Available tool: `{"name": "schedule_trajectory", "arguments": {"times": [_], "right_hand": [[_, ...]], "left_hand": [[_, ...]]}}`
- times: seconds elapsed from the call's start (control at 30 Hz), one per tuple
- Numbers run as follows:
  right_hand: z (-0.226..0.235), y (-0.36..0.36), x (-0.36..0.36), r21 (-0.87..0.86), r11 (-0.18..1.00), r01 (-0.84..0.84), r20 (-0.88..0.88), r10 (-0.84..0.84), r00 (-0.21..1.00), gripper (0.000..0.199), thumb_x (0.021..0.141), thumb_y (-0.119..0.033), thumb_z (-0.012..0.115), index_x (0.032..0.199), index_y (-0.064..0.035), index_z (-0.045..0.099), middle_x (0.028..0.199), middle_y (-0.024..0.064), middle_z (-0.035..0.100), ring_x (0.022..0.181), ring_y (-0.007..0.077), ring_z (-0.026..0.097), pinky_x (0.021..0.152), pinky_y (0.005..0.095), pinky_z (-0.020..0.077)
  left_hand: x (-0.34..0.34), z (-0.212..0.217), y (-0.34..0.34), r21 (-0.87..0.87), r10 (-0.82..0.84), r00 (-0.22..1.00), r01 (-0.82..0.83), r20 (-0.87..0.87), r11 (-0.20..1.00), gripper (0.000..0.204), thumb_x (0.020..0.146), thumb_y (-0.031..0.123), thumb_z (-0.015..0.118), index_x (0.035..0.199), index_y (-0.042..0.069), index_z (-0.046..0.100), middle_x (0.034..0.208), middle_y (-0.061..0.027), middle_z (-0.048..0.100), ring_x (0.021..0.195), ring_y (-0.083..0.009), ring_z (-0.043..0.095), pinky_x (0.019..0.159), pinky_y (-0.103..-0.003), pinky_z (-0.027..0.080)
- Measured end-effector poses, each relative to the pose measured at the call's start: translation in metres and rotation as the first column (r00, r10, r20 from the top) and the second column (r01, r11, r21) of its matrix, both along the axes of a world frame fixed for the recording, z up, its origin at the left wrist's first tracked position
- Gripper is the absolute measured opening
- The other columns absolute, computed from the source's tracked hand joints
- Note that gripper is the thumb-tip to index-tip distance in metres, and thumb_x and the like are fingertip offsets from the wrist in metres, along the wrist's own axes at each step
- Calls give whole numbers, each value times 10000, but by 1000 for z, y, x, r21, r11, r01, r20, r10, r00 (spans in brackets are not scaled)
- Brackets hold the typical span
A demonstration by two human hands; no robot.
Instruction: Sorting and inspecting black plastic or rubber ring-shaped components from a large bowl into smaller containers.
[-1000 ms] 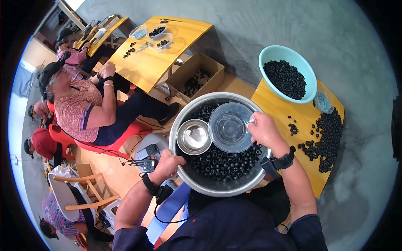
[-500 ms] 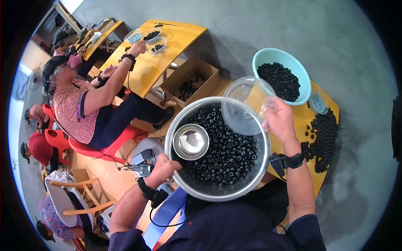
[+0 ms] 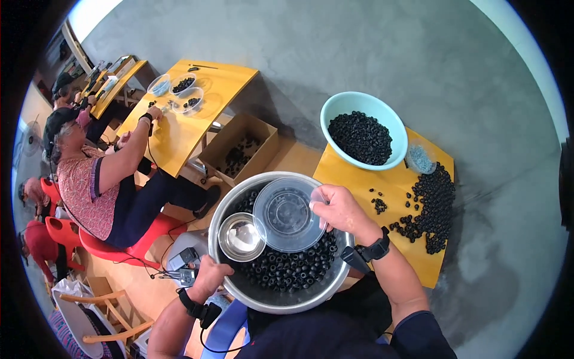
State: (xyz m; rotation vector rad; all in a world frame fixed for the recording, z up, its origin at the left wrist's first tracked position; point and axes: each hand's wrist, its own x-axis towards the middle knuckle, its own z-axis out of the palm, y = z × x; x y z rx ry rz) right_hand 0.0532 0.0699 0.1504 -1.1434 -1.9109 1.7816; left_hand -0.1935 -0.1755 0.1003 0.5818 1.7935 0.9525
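Observation:
My left hand grips the near left rim of a large metal basin, fingers curled over the edge. Many small black bead-like parts fill the basin, and a small shiny metal bowl sits on them at the left side. Pinched at its right edge by my right hand is a clear round plastic tub. The tub hangs over the basin, partly covering the black parts, and I see nothing in it.
On the yellow table to the right stand a light-blue basin of black parts and a clear cup of pale blue pieces. Loose black parts lie beside them. Far left, a person works at another table near a cardboard box.
My right hand has brought the clear tub from the basin's right rim leftward over its middle. The metal basin sits lower and further left in view; my left hand still grips its rim.

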Motion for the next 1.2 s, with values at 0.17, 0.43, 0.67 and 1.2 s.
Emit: {"name": "schedule_trajectory", "arguments": {"times": [0.17, 0.43, 0.67, 1.2], "right_hand": [[2, 5, -1, -37, 999, -31, -14, 30, 999, 137, 879, -103, 565, 754, -55, 537, 620, 2, 568, 490, 75, 574, 409, 217, 470], [2, 11, 8, -55, 998, -6, -71, 2, 997, 107, 885, -112, 575, 890, -8, 598, 660, 31, 609, 506, 103, 605, 416, 232, 488], [1, 23, 37, -123, 985, 119, -95, -131, 987, 206, 899, -130, 609, 1030, 29, 615, 715, 44, 622, 508, 105, 603, 451, 233, 502], [7, 143, 258, -75, 649, 757, -216, -752, 623, 174, 858, -104, 603, 996, 1, 591, 797, 78, 607, 646, 187, 613, 546, 303, 541]], "left_hand": [[-4, -9, -4, -13, 17, 1000, -17, -4, 1000, 95, 648, 13, 657, 664, -68, 610, 606, -33, 575, 506, -121, 524, 453, -296, 390], [2, 3, 6, 37, -21, 1000, 21, -6, 999, 153, 651, 0, 642, 764, -103, 636, 700, -58, 622, 609, -140, 576, 548, -304, 458], [-3, -11, -2, 52, 6, 1000, -6, 16, 999, 246, 619, -13, 615, 855, -53, 670, 783, -40, 657, 670, -147, 594, 619, -283, 467], [-8, -23, -4, 37, -23, 995, 19, 98, 999, 409, 601, -59, 520, 997, -64, 623, 887, -64, 646, 714, -167, 606, 645, -278, 484]]}}
